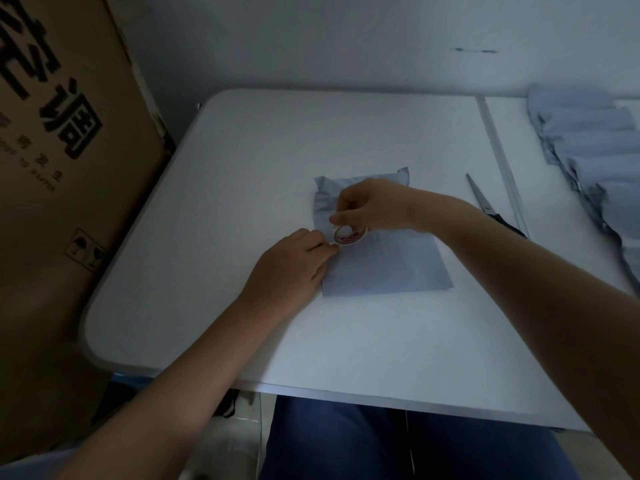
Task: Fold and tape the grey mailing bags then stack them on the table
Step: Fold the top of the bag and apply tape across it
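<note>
Saw right hand (372, 206) gripping tape roll (349, 234), left hand (294, 261) pinching tape end; feared crooked strip if grey mailing bag (391, 268) slipped.

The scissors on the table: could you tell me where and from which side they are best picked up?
Probably by the dark handles of the scissors, nearest the person and partly behind the right forearm, coming from the right; the blades point away toward the wall.

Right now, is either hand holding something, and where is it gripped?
The right hand pinches the tape roll by its upper rim. The left hand pinches at the roll's near edge, probably the tape end, over the grey bag.
</note>
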`<action>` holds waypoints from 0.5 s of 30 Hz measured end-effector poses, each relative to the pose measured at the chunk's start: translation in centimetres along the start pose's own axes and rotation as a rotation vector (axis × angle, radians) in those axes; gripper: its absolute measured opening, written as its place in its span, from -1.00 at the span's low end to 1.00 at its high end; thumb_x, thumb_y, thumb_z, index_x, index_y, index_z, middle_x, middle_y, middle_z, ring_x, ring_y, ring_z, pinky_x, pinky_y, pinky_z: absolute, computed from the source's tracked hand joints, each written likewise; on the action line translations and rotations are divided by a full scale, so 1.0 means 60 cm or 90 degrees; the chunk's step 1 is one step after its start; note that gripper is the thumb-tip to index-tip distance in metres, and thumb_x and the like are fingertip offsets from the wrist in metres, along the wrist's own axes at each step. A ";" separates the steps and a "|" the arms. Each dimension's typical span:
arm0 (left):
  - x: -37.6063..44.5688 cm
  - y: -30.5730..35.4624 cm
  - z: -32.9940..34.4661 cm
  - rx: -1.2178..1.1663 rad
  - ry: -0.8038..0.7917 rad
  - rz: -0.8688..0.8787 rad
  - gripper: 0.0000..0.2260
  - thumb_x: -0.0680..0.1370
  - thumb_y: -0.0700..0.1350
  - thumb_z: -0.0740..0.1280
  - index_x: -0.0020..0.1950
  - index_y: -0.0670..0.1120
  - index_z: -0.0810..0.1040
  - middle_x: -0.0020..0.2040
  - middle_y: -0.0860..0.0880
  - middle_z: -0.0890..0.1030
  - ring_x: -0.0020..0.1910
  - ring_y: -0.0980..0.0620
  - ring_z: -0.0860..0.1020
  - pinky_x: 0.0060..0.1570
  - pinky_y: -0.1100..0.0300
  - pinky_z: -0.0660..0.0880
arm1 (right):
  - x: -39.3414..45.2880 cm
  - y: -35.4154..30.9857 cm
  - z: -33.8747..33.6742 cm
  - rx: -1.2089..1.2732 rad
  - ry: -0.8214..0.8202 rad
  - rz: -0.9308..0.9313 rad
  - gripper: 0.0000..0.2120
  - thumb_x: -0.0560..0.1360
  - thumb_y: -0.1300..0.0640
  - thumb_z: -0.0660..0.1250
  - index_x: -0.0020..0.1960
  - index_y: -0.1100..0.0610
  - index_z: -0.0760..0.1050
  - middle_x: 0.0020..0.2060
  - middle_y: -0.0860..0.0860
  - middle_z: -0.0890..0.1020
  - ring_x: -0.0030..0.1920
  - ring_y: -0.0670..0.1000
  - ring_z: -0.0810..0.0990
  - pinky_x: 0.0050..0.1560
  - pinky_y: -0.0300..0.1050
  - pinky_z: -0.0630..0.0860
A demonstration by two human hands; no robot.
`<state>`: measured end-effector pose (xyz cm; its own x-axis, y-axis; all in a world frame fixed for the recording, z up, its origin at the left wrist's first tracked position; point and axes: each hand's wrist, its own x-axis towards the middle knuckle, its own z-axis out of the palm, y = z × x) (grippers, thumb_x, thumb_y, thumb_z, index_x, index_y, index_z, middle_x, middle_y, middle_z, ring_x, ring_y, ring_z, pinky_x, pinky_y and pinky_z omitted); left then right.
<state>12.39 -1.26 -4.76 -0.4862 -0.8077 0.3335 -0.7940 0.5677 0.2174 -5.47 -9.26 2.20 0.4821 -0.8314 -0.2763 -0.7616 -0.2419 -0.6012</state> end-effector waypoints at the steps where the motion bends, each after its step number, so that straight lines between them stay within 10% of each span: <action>1: 0.000 0.000 0.000 0.002 0.000 -0.002 -0.75 0.51 -0.15 0.20 0.05 -0.14 0.65 -0.15 -0.05 0.58 -0.21 -0.07 0.53 -0.33 0.05 0.50 | 0.000 -0.001 -0.002 -0.001 -0.006 0.000 -0.73 0.52 -0.02 0.34 -0.09 0.21 0.57 -0.21 0.06 0.62 -0.20 -0.03 0.54 -0.12 -0.13 0.45; 15: -0.001 0.002 0.001 0.026 0.005 0.002 -0.75 0.49 -0.16 0.24 0.05 -0.15 0.65 -0.17 -0.05 0.59 -0.23 -0.05 0.54 -0.34 0.11 0.51 | -0.022 0.002 -0.006 -0.048 -0.008 0.001 -0.76 0.53 0.00 0.34 -0.25 0.08 0.43 -0.32 -0.06 0.50 -0.20 -0.03 0.49 -0.17 -0.14 0.36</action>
<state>12.31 -1.15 -4.83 -0.4856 -0.8049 0.3411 -0.8070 0.5627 0.1790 -6.34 -8.39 2.77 0.4859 -0.8258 -0.2864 -0.7928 -0.2784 -0.5422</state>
